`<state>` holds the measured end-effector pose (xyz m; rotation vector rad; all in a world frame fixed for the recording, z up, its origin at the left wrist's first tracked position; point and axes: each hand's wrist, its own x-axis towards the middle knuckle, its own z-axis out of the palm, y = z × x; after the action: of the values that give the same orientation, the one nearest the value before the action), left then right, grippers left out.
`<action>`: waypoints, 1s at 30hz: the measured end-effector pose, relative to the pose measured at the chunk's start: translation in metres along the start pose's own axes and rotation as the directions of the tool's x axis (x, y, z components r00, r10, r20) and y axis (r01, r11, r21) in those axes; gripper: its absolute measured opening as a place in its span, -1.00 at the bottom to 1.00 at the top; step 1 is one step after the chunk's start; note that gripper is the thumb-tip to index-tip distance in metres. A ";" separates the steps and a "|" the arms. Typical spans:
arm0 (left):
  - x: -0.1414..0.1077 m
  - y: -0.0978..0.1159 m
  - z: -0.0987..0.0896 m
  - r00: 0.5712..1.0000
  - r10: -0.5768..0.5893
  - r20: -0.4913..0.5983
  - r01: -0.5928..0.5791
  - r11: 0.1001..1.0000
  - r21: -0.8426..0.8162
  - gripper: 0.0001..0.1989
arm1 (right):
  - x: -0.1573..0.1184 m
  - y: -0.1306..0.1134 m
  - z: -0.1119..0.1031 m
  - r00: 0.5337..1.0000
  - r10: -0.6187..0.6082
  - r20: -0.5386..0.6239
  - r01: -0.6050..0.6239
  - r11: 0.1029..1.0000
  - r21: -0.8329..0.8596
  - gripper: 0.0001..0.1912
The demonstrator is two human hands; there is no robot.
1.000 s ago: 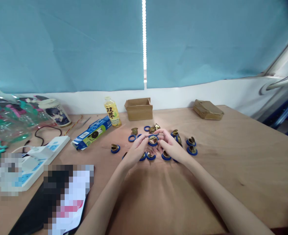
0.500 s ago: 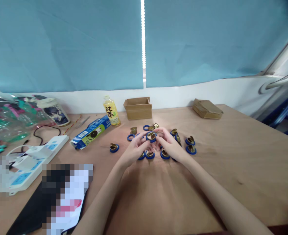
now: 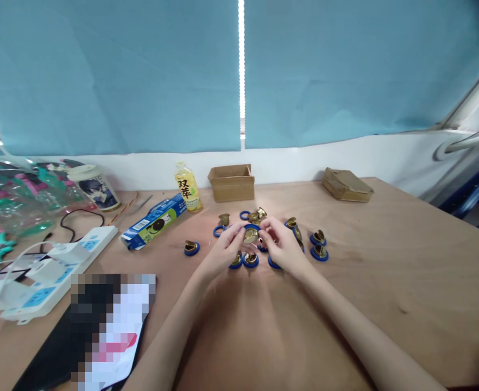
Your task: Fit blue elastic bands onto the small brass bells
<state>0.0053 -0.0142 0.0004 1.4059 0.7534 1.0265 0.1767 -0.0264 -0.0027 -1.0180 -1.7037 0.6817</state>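
Note:
Between my two hands, above the table, is a round brass-coloured fitting (image 3: 251, 235) with a blue ring around its rim. My left hand (image 3: 228, 244) pinches its left side, and my right hand (image 3: 278, 243) grips the right side with bent fingers. Its brass face is turned more towards me. Just below lie similar blue-ringed fittings with tilted flaps, one of them a brass fitting (image 3: 250, 259) near my left fingers. More sit right of my right hand, among them a fitting (image 3: 319, 252). Behind my hands lie a loose blue ring (image 3: 219, 231) and a brass piece without a ring (image 3: 224, 219).
An open cardboard box (image 3: 232, 187) and a yellow drink bottle (image 3: 188, 187) stand at the back. A closed carton (image 3: 347, 184) lies back right. On the left are a blue box (image 3: 153, 222), a power strip (image 3: 60, 277), a cup (image 3: 95, 187), and a partly blurred dark flat object (image 3: 72, 331).
The fitting in my hands has tipped, so the blue rim now stands along the top with the brass below it. Both hands stay nearly in place; the whole view has shifted slightly.

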 end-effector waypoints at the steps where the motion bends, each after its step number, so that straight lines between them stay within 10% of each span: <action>1: 0.000 0.000 -0.001 1.000 0.015 -0.011 -0.015 1.000 0.011 -0.64 | -0.001 0.000 0.001 0.999 -0.032 -0.012 0.032 0.999 -0.036 -0.93; 21: 0.001 0.000 -0.004 0.985 -0.031 -0.171 0.033 0.999 0.007 -0.54 | -0.011 -0.006 0.010 0.982 -0.171 0.086 0.189 0.928 -0.321 -0.75; 25: 0.006 -0.003 -0.010 0.962 -0.002 -0.271 -0.002 1.000 -0.013 -0.55 | -0.008 -0.047 0.004 0.990 -0.141 0.017 0.142 0.983 -0.114 -0.83; 30: 0.011 -0.009 -0.017 0.950 -0.011 -0.311 -0.007 0.998 -0.058 -0.48 | -0.067 -0.097 -0.003 0.913 -0.129 0.387 0.034 0.970 0.242 -0.72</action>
<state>-0.0045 0.0039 -0.0082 1.2060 0.9453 1.2769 0.1596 -0.1324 0.0462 -0.6669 -1.9484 1.0619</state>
